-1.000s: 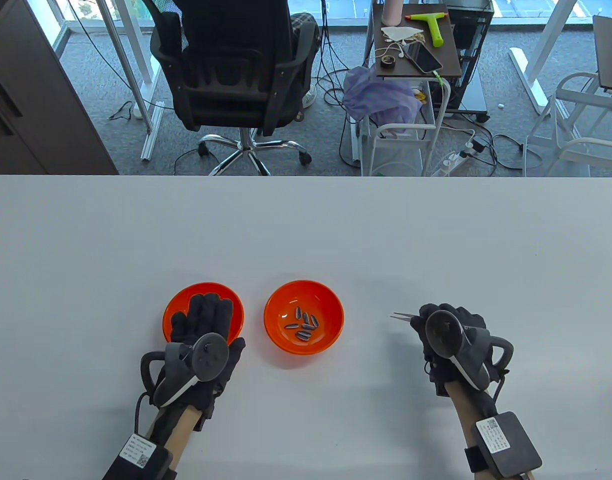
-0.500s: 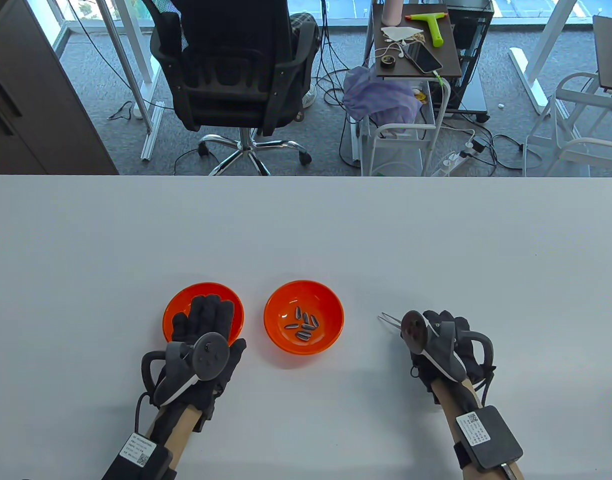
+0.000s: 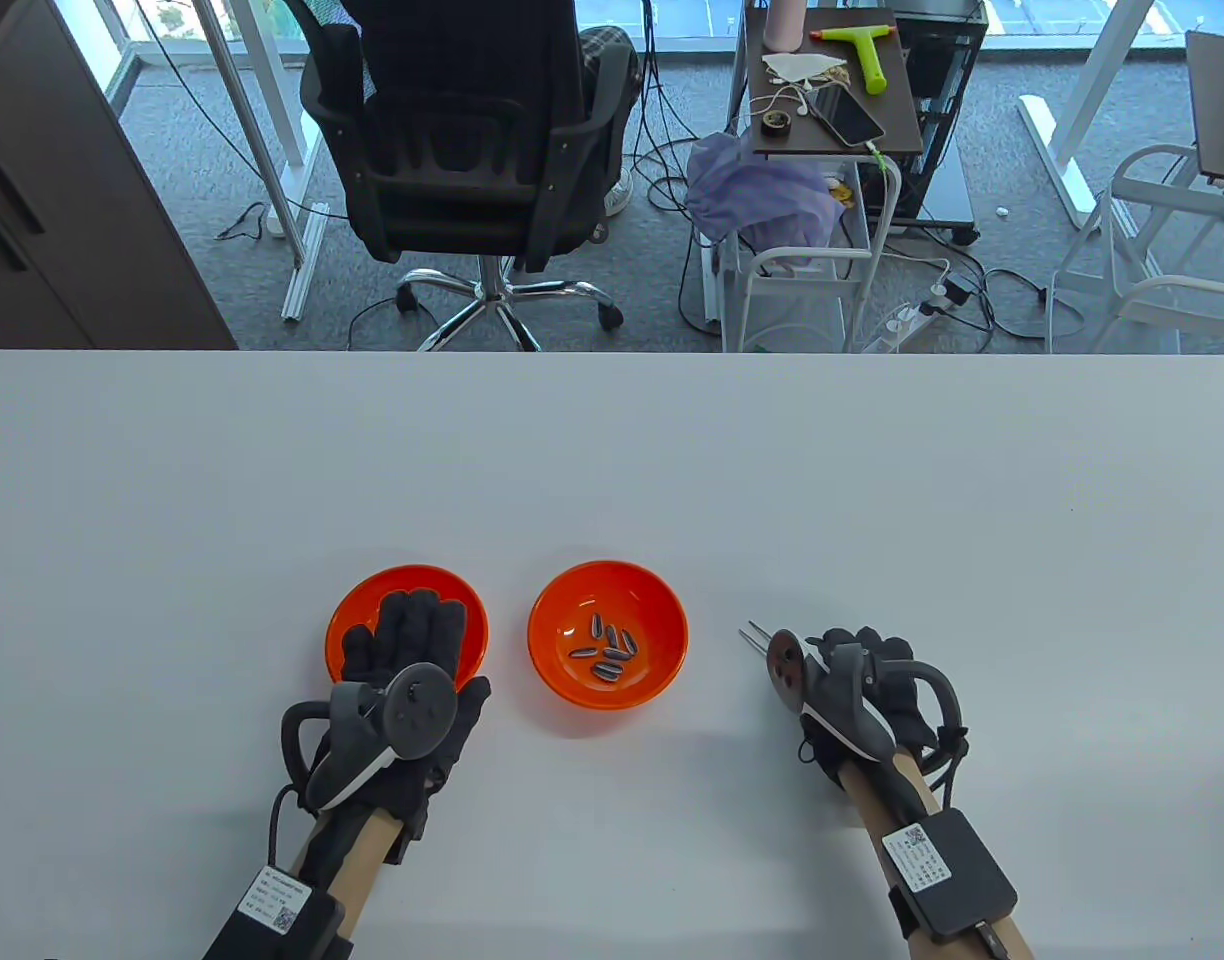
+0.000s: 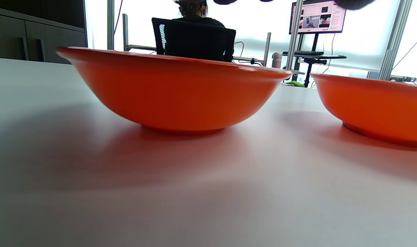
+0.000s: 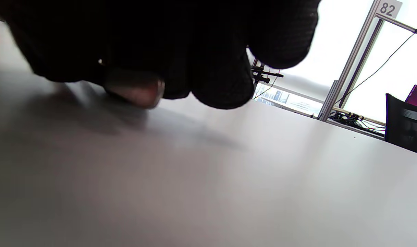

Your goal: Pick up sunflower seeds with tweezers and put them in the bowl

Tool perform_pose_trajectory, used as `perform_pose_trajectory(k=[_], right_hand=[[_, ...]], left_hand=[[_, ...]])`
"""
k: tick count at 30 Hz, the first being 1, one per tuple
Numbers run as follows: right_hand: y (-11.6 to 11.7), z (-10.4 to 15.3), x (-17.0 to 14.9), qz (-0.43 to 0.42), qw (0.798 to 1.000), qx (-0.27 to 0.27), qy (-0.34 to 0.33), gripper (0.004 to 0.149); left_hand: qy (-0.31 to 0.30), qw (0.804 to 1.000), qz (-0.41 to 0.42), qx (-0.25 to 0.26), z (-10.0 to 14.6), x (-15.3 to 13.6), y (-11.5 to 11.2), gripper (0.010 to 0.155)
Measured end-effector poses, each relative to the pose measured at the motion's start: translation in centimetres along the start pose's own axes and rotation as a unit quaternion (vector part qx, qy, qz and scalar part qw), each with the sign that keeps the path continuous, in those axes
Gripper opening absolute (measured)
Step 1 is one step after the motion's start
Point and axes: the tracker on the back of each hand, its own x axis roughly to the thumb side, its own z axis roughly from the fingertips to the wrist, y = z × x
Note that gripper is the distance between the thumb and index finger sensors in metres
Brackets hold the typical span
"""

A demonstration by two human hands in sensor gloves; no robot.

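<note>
Two orange bowls stand side by side near the table's front. The right bowl (image 3: 608, 634) holds several striped sunflower seeds (image 3: 606, 650). My left hand (image 3: 408, 640) lies flat with fingers stretched over the left bowl (image 3: 357, 605), hiding its inside. My right hand (image 3: 857, 675) grips metal tweezers (image 3: 754, 634) whose tips point up-left, a short way right of the seed bowl. In the left wrist view both bowls, the left (image 4: 174, 91) and the right (image 4: 376, 106), show from the side. In the right wrist view my curled right fingers (image 5: 167, 48) fill the top.
The white table (image 3: 612, 460) stretches far beyond the bowls. Behind its far edge are an office chair (image 3: 467, 140) and a cart (image 3: 832, 90) with small items.
My right hand with the tweezers has moved left toward the seed bowl and rolled so the tracker faces left. The left hand and both bowls have not moved.
</note>
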Motion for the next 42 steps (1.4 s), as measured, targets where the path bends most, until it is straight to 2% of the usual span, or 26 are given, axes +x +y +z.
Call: perform_pose_trajectory(k=[5, 10, 21, 35, 42], right_hand=[[-0.2, 0.4, 0.1, 0.0, 1.0, -0.003, 0.0, 0.048], [-1.1, 1.0, 0.5, -0.026, 1.0, -0.015, -0.002, 0.06], [-2.4, 2.7, 2.3, -0.103, 0.992, -0.033, -0.069, 0.085], [-2.3, 2.7, 2.3, -0.104, 0.991, -0.042, -0.068, 0.096], [-2.1, 2.6, 1.9, -0.098, 0.993, -0.028, -0.056, 0.098]], left_hand=[[0.0, 1.0, -0.001, -0.002, 0.0, 0.0, 0.0, 0.072], [-0.001, 1.0, 0.0, 0.001, -0.1, 0.1, -0.1, 0.073], [-0.004, 1.0, -0.005, 0.002, -0.1, 0.3, -0.1, 0.074], [-0.009, 1.0, -0.012, 0.004, 0.0, 0.7, -0.3, 0.074], [-0.012, 1.0, -0.016, 0.002, 0.1, 0.8, -0.3, 0.074]])
